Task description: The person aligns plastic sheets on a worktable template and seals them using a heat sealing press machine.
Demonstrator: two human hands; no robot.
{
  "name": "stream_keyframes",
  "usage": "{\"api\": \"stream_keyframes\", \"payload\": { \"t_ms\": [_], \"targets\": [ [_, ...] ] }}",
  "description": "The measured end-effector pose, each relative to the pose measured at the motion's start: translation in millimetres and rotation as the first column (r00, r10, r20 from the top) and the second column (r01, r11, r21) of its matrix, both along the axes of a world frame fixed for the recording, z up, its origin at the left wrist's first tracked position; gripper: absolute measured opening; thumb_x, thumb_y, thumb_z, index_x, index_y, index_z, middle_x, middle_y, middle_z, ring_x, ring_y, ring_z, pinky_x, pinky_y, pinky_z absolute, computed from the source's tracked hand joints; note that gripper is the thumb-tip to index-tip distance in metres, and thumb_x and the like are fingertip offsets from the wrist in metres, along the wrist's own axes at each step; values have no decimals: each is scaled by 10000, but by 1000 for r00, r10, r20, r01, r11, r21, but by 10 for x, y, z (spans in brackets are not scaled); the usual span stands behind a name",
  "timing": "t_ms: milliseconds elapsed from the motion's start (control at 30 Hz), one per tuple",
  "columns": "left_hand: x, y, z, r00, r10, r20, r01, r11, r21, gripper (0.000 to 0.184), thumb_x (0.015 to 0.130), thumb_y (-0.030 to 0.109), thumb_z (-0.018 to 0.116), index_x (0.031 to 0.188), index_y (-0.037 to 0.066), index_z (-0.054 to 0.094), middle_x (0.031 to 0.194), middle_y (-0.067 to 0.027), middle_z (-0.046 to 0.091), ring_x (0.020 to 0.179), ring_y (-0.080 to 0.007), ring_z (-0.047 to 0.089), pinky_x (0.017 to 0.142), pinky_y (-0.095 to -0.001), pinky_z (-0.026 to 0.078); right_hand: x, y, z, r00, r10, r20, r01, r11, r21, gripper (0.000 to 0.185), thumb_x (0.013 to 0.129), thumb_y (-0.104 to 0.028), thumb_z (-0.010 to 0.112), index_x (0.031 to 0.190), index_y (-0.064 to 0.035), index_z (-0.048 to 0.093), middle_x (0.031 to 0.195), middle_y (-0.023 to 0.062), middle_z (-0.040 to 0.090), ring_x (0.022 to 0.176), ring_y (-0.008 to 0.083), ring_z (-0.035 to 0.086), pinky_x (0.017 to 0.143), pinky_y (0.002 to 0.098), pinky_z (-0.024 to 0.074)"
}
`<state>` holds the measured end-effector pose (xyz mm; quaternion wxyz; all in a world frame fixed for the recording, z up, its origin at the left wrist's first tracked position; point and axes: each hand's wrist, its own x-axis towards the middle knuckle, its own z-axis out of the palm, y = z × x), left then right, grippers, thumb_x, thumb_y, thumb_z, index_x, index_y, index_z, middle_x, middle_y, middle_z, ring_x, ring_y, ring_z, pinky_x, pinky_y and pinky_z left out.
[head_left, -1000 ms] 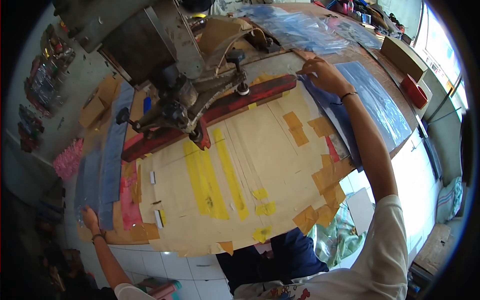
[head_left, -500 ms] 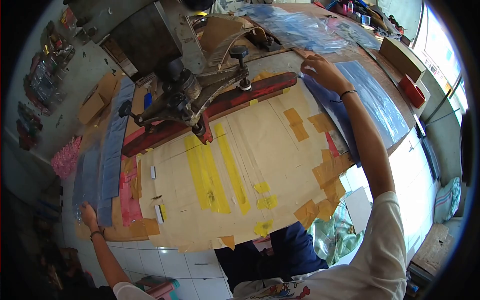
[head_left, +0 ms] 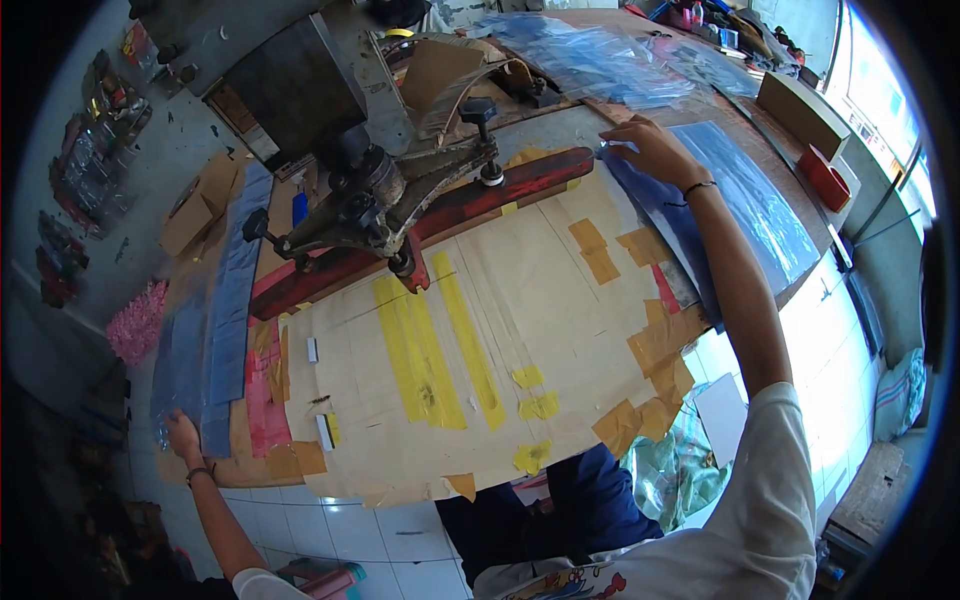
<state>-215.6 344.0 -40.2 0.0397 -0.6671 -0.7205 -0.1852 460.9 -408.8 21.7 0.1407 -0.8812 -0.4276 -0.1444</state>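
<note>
My left hand (head_left: pixel 183 437) is at the near corner of the bluish clear plastic sheets (head_left: pixel 180 345) on the left, its fingers closed on their edge. My right hand (head_left: pixel 652 152) reaches to the far corner of a blue plastic sheet (head_left: pixel 650 205) on the right, fingers bent and pinching it near the end of the red bar. Between my hands lies a cream work surface (head_left: pixel 540 300) patched with yellow and brown tape. Across its far side runs the long red press bar (head_left: pixel 530 182), hung from a metal bracket (head_left: pixel 420 195).
A dark machine head (head_left: pixel 290 90) stands above the bracket. More clear plastic sheets (head_left: pixel 590 60) lie at the back. At the right are a cardboard box (head_left: pixel 803 110) and a red tape roll (head_left: pixel 823 180). A pink bundle (head_left: pixel 138 322) is beyond the left edge.
The view has shifted slightly, so the table appears a little further right. My right fingers have moved slightly at the sheet corner. My left hand stays at its sheets.
</note>
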Motion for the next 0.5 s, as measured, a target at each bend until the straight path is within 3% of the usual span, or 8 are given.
{"api": "stream_keyframes", "payload": {
  "t_ms": [500],
  "targets": [
    [14, -25, 21, 1000, 2, 24, -2, 1000, 4, 704, 986, 588, 382, 1556, 177, 421, 1467, -241, 539, 1352, -453, 506, 1122, -569, 389, -108, 56, 105, 995, -14, 104, 22, 997, -75, 227, 956, -231, 687, 1143, -143, 779, 1160, 68, 741, 1163, 258, 618, 985, 398, 528]
  ]
}}
